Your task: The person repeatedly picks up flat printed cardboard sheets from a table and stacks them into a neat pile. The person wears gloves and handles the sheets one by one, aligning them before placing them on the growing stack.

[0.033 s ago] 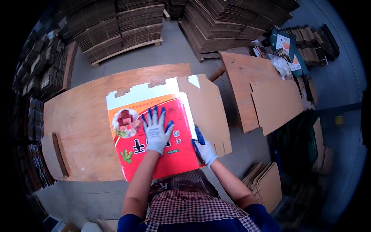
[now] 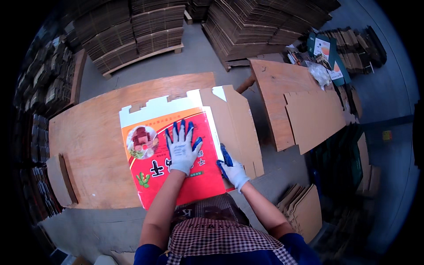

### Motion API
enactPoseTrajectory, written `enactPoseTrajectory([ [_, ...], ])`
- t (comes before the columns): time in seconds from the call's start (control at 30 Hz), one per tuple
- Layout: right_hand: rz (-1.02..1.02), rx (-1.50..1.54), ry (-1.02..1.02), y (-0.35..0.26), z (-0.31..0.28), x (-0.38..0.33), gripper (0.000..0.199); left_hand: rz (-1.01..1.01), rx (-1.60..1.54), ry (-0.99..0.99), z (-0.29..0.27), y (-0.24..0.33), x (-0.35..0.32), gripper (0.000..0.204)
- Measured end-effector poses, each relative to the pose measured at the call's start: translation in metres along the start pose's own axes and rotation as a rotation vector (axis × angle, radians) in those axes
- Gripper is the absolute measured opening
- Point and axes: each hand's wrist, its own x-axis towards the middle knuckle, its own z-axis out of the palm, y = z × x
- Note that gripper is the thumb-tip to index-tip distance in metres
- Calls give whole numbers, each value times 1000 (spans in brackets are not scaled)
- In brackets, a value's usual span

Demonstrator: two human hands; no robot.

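A flattened cardboard box (image 2: 194,185), printed red and orange with a food picture, lies on the wooden table before me. A white notched flap runs along its far side, and a plain brown panel (image 2: 240,128) extends to the right. My left hand (image 2: 181,150), in a white glove with blue fingertips, rests flat on the red face, fingers spread. At the red panel's right edge, my right hand (image 2: 232,170), gloved alike, grips the border between thumb and fingers. Its fingers are partly hidden.
The wooden table (image 2: 88,145) carries a curved brown cardboard piece (image 2: 62,180) at its left end. To the right, a second wooden surface (image 2: 271,101) bears a flat brown sheet (image 2: 316,117). Tall cardboard stacks (image 2: 132,35) stand beyond, and folded cardboard (image 2: 304,210) leans at lower right.
My left hand has slid slightly to the right across the red face. My right hand stays at the panel's edge.
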Motion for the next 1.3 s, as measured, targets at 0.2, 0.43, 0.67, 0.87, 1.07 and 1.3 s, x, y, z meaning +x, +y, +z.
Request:
enactPoseTrajectory([
  [0.2, -332, -625, 762, 28, -94, 36, 44, 33, 9, 69, 10, 13, 10, 71],
  [0.43, -44, 362, -7, -23, -128, 50, 38, 10, -1, 45, 10, 9, 8, 68],
  [0.67, -636, -661, 172, -34, -27, 120, 57, 22, -17, 25, 6, 14, 11, 67],
  [0.87, -598, -879, 191, -27, -9, 127, 56, 11, -48, 50, 9, 12, 12, 66],
  [1.07, -528, -963, 129, -27, -7, 124, 58, 269, -233, 167, 9, 25, 47, 54],
  [1.3, -507, -935, 277, -19, 14, 88, 56, 171, -45, 72, 25, 35, 67, 54],
])
